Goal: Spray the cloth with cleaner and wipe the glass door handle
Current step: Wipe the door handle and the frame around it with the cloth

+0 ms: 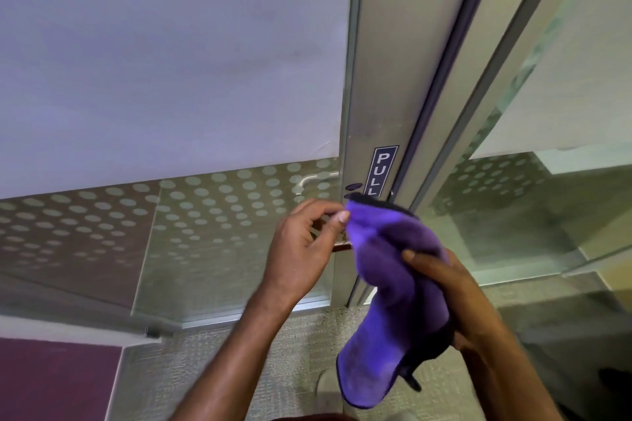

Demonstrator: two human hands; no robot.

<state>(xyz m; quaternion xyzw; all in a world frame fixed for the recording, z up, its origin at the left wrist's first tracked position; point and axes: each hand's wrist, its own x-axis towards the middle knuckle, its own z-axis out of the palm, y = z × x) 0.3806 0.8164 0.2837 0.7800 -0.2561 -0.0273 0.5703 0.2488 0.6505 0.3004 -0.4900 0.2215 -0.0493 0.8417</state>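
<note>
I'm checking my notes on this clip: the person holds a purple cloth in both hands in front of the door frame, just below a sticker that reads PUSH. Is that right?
Not quite. In the head view the sticker on the door frame reads PULL, not PUSH. The rest holds: the purple cloth is held below it, gripped by the right hand and pinched at its top corner by the left hand.
</note>
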